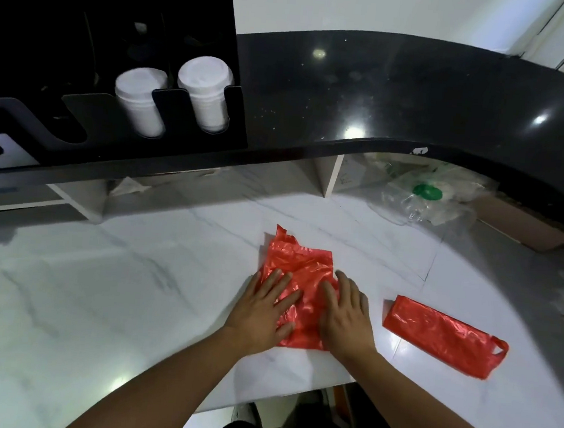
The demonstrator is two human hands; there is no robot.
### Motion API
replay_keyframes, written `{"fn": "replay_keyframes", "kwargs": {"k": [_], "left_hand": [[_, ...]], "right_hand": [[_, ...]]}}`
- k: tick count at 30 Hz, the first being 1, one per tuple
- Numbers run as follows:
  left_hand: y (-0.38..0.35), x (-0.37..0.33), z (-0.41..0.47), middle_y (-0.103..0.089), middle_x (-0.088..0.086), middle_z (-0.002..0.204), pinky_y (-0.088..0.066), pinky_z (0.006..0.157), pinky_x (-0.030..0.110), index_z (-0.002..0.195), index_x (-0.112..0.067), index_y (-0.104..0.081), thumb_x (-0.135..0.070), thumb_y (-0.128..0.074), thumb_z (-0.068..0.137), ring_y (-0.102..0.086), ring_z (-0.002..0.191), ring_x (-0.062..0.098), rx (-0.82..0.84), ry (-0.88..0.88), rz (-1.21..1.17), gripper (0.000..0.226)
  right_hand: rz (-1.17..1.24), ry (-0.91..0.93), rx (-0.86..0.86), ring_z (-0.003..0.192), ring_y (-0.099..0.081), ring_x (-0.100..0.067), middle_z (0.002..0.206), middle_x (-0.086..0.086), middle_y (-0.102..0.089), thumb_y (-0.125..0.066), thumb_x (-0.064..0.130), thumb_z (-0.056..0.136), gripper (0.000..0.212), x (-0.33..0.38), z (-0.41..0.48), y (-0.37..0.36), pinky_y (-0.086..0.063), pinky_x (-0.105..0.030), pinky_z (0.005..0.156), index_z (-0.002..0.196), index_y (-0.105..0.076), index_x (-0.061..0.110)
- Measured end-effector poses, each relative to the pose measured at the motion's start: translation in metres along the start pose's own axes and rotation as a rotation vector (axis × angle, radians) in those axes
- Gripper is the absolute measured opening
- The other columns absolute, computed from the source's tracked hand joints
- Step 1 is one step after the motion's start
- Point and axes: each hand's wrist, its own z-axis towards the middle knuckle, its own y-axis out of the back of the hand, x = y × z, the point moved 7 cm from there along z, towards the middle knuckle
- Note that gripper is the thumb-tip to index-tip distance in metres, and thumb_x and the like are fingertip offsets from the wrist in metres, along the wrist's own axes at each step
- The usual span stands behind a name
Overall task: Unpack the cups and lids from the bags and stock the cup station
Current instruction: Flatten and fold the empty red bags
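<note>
Cup station [112, 126], far left on the black counter [418, 99]: two slots hold white lid stacks [141, 101], the right stack [205, 93] standing slightly taller. The slots further left look dark; I cannot tell whether they are filled. I see no cups.

Centre, on the white table [99, 284]: I press an empty red bag [300, 262] flat. My left hand [263, 310] lies palm down on its left half, fingers spread and straight, clamped on nothing. My right hand [346, 317] lies flat on its right half, fingers loosely together, also gripping nothing.

Right: a second red bag [443, 338] lies folded, well apart from my hands. Behind it, under the counter, sits crumpled clear plastic [427, 198] with a green disc.

I judge the unpacking largely done: both red bags appear empty, lids are stocked, and what remains is folding this bag and clearing the wrappings.
</note>
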Motion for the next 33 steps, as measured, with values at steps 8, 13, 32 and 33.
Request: {"fn": "replay_keyframes", "kwargs": {"k": [8,13,32,33], "left_hand": [[-0.014,0.010,-0.012,0.005,-0.001,0.169,-0.014,0.121,0.057,0.161,-0.033,-0.005,-0.062,-0.016,0.103,0.008,0.155,0.022,-0.046,0.058,-0.002,0.065],[-0.014,0.020,-0.018,-0.006,0.000,0.169,-0.018,0.120,0.059,0.160,-0.031,-0.016,-0.063,-0.024,0.101,-0.002,0.156,0.023,-0.055,0.094,-0.012,0.068],[-0.013,0.006,-0.061,-0.026,-0.001,0.165,-0.023,0.120,0.046,0.150,-0.024,-0.044,-0.062,-0.039,0.100,-0.020,0.153,0.019,-0.086,-0.145,-0.159,0.063],[-0.011,0.008,-0.058,-0.031,-0.001,0.163,-0.025,0.119,0.046,0.148,-0.024,-0.047,-0.058,-0.042,0.100,-0.024,0.152,0.020,-0.096,-0.140,-0.167,0.059]], "right_hand": [[0.009,0.203,0.235,0.155,0.010,-0.019,0.169,0.001,0.006,-0.020,0.057,0.106,0.064,0.003,-0.012,-0.034,-0.004,-0.052,0.122,0.161,-0.004,0.029],[-0.056,0.187,0.224,0.155,0.009,-0.022,0.169,-0.001,0.005,-0.023,0.058,0.105,0.066,0.001,-0.015,-0.033,-0.008,-0.054,0.122,0.161,-0.004,0.028],[0.128,0.438,0.008,0.132,-0.053,-0.027,0.149,-0.006,-0.052,-0.045,0.034,0.105,0.036,-0.007,-0.042,0.002,-0.049,-0.045,0.103,0.127,-0.065,0.014],[0.196,0.396,0.009,0.125,-0.058,-0.026,0.145,-0.006,-0.055,-0.042,0.034,0.106,0.038,-0.005,-0.037,0.010,-0.050,-0.042,0.100,0.128,-0.063,0.012]]}}
